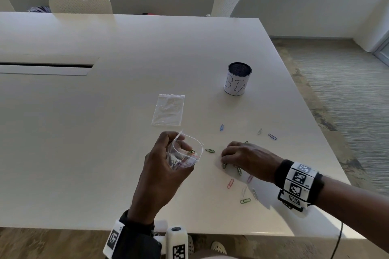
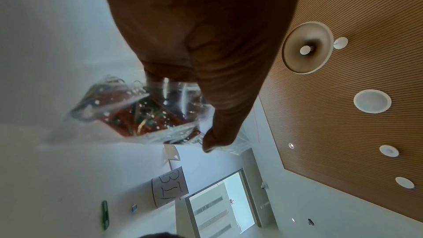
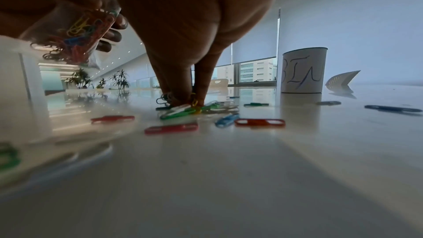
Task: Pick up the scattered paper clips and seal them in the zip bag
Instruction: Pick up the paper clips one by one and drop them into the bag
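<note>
Two hands busy here. The left hand (image 1: 162, 166) has its fingers curled around the zip bag (image 1: 185, 156), holding it up off the table (image 1: 105, 132) with the mouth gaping open, and there's already a decent clump of coloured clips inside. Just right of the bag, the right hand (image 1: 246, 159) is down on the table with its fingertips (image 3: 181, 97) pinching into a small heap of paper clips (image 3: 183, 110).

I'd call it roughly halfway: about a dozen clips still lie loose right of the bag, some out toward the cup marked BIN (image 1: 237, 79). Sealing hasn't started.

The head view shows the spread, plus a second bag (image 1: 168, 110) lying flat beyond the held one. Only the right wrist view shows the pinch itself, and the left wrist view shows the thumb (image 2: 219, 133) clamping the bag's rim.
</note>
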`<state>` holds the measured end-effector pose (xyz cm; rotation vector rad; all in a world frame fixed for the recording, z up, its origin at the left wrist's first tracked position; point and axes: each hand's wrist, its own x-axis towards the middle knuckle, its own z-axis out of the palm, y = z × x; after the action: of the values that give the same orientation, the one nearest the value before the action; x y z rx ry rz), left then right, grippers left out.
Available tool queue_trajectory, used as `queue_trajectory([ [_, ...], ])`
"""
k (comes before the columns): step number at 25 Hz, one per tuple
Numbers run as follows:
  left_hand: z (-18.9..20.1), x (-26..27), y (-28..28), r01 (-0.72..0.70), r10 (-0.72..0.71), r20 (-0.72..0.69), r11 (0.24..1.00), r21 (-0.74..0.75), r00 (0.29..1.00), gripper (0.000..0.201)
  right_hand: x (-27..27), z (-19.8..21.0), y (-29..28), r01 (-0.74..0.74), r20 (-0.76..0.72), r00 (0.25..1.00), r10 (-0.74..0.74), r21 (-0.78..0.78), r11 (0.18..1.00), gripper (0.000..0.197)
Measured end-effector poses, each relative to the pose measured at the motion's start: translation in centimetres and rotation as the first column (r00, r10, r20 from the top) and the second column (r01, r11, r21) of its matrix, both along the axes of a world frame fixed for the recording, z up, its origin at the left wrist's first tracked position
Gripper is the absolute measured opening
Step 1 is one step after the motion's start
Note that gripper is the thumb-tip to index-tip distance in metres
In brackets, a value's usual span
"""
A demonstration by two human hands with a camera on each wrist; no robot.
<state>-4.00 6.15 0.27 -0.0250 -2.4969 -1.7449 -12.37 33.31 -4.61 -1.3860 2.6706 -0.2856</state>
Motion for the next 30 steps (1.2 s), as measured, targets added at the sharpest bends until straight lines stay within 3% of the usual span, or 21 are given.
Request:
queue_trajectory([
  [4,-0.4,-0.2,0.3,0.012,-0.011,0.007,1.000,-0.025,1.000,0.045,-1.1,0.4,-0.1,0.245,0.188,0.960,-0.205,-0.219,0.945,0.016],
  [7,-0.6,-0.3,0.6,0.014,-0.014,0.008,0.999,-0.033,1.000,0.044,-1.1,2.4,-0.2,0.571,0.488,0.788,-0.374,-0.353,0.741,0.016],
  [10,-0.8,-0.4,0.9,0.026,-0.026,0.014,0.999,-0.030,1.000,0.044,0.0,6.5,-0.8,0.717,0.745,0.623,-0.238,-0.423,0.554,0.018],
  [13,-0.8,-0.6,1.3,0.044,-0.043,0.019,0.998,-0.045,0.999,0.046,1.3,10.7,-2.2,0.718,0.805,0.589,-0.068,-0.482,0.502,0.024],
  [17,-0.2,-0.7,1.9,0.068,-0.067,0.008,0.996,-0.066,0.998,0.045,2.6,13.1,-4.7,0.673,0.788,0.614,-0.041,-0.496,0.549,0.022],
  [21,0.2,-0.8,2.4,0.077,-0.078,-0.011,0.995,-0.064,0.997,0.044,2.8,12.5,-6.8,0.560,0.576,0.772,-0.270,-0.413,0.718,0.012],
  [25,0.0,-1.0,2.6,0.087,-0.089,-0.028,0.995,-0.058,0.996,0.047,2.8,12.2,-7.9,0.443,0.431,0.853,-0.294,-0.300,0.845,0.013],
  [28,-0.1,-1.0,2.6,0.090,-0.092,-0.029,0.994,-0.068,0.995,0.052,2.4,12.5,-8.2,0.388,0.409,0.874,-0.262,-0.263,0.883,0.010],
  [30,-0.1,-1.1,2.6,0.089,-0.090,-0.022,0.994,-0.065,0.996,0.051,2.0,13.4,-8.0,0.397,0.423,0.870,-0.252,-0.301,0.867,0.009],
])
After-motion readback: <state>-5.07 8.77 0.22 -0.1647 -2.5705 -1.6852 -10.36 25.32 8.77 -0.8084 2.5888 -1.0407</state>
